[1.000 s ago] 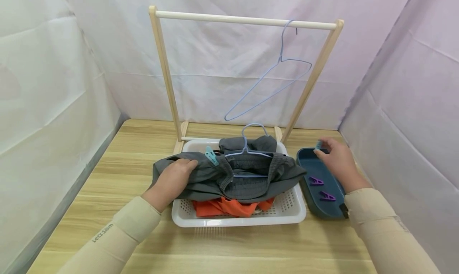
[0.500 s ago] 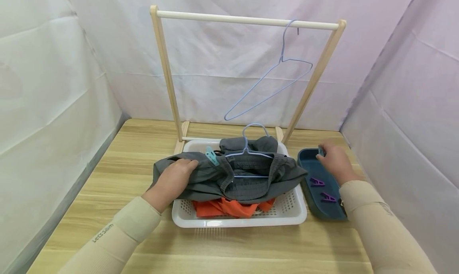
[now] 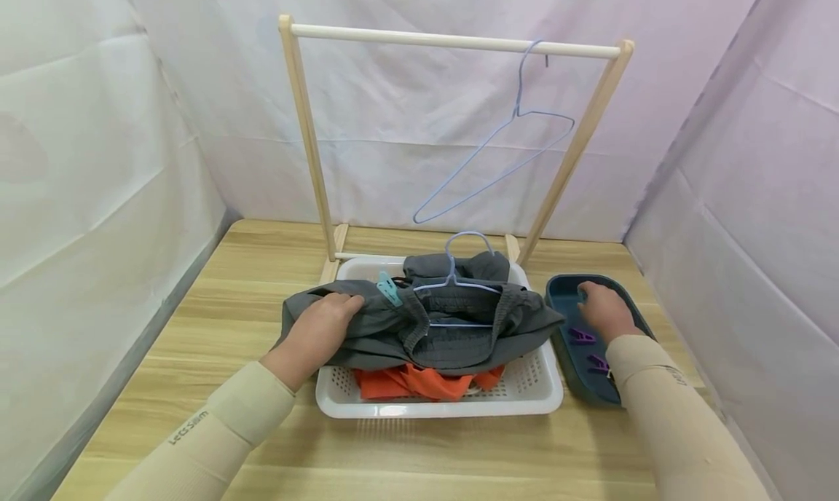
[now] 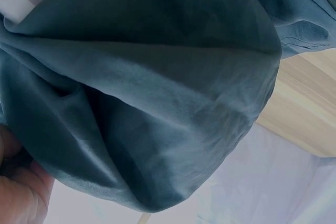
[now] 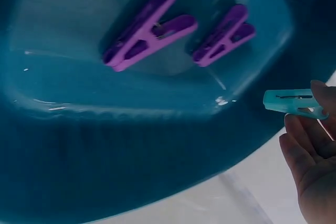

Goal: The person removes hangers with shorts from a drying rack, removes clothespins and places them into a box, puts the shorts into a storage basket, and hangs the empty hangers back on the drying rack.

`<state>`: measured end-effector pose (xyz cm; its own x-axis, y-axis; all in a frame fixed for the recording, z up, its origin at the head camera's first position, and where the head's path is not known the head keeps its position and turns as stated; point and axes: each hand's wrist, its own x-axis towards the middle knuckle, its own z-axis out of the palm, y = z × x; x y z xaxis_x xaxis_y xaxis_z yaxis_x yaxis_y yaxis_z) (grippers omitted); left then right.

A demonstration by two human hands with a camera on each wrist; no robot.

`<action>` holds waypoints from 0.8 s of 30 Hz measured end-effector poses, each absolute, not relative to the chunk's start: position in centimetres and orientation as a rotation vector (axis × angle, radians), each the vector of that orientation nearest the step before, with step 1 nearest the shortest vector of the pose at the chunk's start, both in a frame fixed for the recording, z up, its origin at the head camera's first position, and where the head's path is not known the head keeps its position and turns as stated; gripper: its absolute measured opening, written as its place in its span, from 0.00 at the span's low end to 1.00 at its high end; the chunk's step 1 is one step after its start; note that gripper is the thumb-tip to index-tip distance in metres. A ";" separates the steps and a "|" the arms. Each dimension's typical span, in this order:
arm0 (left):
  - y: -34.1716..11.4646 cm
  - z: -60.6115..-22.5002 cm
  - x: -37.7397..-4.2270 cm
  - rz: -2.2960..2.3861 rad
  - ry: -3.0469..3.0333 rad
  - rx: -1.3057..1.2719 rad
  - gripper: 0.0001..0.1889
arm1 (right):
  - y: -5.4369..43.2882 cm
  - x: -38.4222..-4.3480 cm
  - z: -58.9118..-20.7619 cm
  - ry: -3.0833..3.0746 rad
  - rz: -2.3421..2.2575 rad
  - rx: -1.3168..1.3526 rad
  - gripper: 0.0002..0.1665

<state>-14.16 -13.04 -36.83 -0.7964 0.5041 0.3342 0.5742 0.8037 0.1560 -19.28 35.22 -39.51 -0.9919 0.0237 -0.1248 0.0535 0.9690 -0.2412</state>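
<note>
Dark grey pants (image 3: 373,333) with a gathered elastic waistband lie over a white basket (image 3: 439,411). A pale blue hanger (image 3: 452,279) sits inside the waistband, its hook standing up. One teal clothespin (image 3: 389,288) is clipped near the hanger's left end. My left hand (image 3: 317,333) grips the pants at their left side; in the left wrist view a few fingers show at the cloth's edge. Over a dark blue tray (image 3: 569,373), my right hand (image 3: 606,312) pinches another teal clothespin (image 5: 287,101), seen in the right wrist view but hidden in the head view.
Two purple clothespins (image 5: 144,32) lie in the tray. Behind the basket stands a wooden rack (image 3: 308,129), with an empty blue hanger (image 3: 491,140) on its white bar. Orange cloth (image 3: 419,381) shows under the pants. White sheets enclose the table (image 3: 216,297).
My right hand has moved down and slightly left into the tray's far end, carrying the teal clothespin. My left hand has stayed on the pants.
</note>
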 end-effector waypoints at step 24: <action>-12.9 -36.9 -14.1 -0.370 -2.729 -0.813 0.08 | 35.6 -20.9 -42.2 2.898 -0.190 0.007 0.22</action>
<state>-14.11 -12.87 -36.90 -0.8063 0.4941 0.3253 0.5629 0.8099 0.1649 -20.88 35.56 -42.21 -0.9720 -0.0107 -0.2347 0.0199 0.9916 -0.1279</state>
